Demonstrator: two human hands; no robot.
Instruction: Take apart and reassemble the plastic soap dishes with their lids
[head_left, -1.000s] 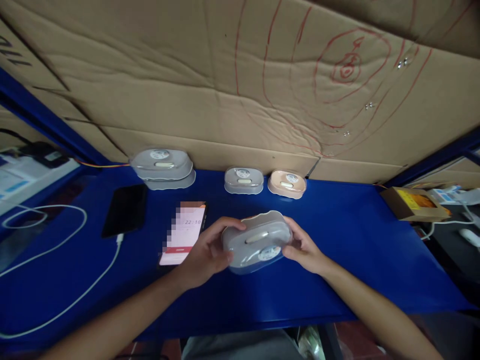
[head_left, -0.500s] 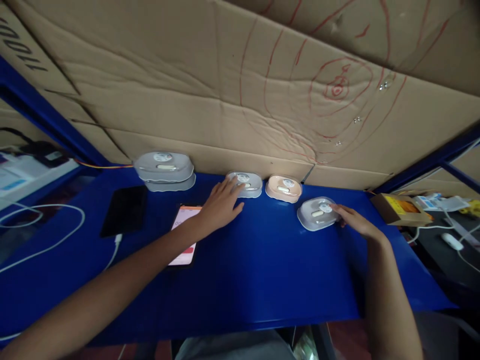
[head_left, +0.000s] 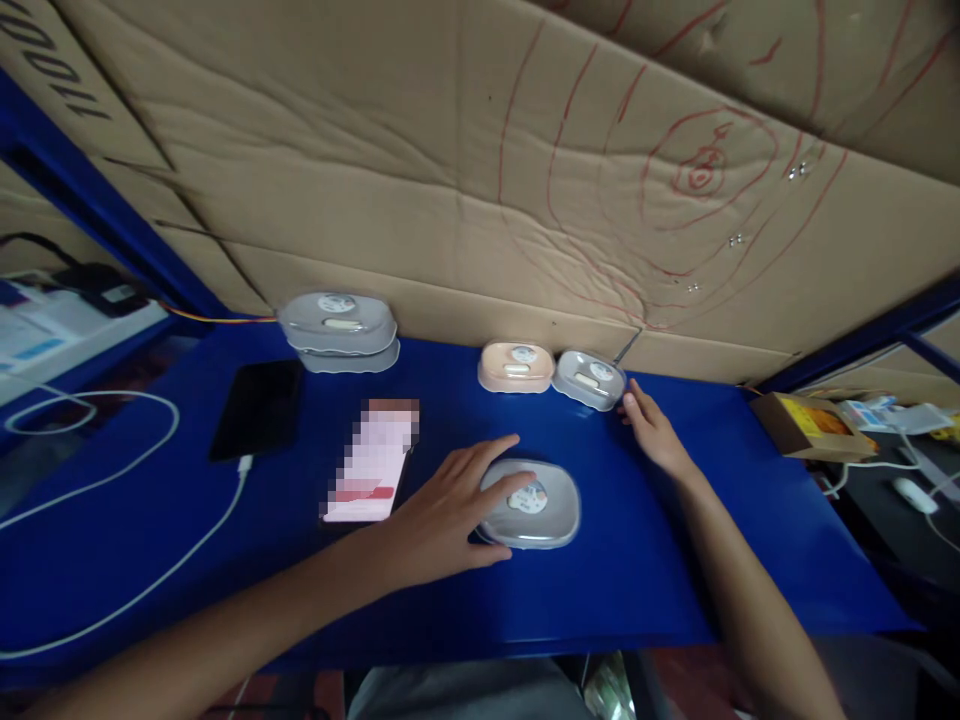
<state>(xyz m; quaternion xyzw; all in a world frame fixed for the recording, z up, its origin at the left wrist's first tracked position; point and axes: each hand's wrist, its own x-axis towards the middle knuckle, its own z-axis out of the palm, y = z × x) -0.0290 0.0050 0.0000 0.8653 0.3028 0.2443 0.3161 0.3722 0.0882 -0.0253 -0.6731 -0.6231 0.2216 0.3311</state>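
A grey lidded plastic box (head_left: 551, 520) with a round sticker lies near the middle of the blue table. My left hand (head_left: 465, 510) reaches over its left side, fingers spread; whether they touch the lid I cannot tell. Farther back, a second grey lidded box (head_left: 589, 380) stands against the right side of a peach lidded box (head_left: 516, 368). Beside the right end of that rear grey box is my right hand (head_left: 652, 430), its fingers extended at the edge and not wrapped around it.
Two grey lidded boxes (head_left: 337, 330) are stacked at the back left. A phone with a lit screen (head_left: 367, 470) and a dark tablet-like device (head_left: 257, 410) on a white cable (head_left: 225, 515) lie left. Cardboard (head_left: 360, 150) walls the back; a small carton (head_left: 810, 425) stands right.
The middle grey box has come from the back row toward me, with my left hand. The peach box has shifted left, and the right grey box has moved back and left beside it.
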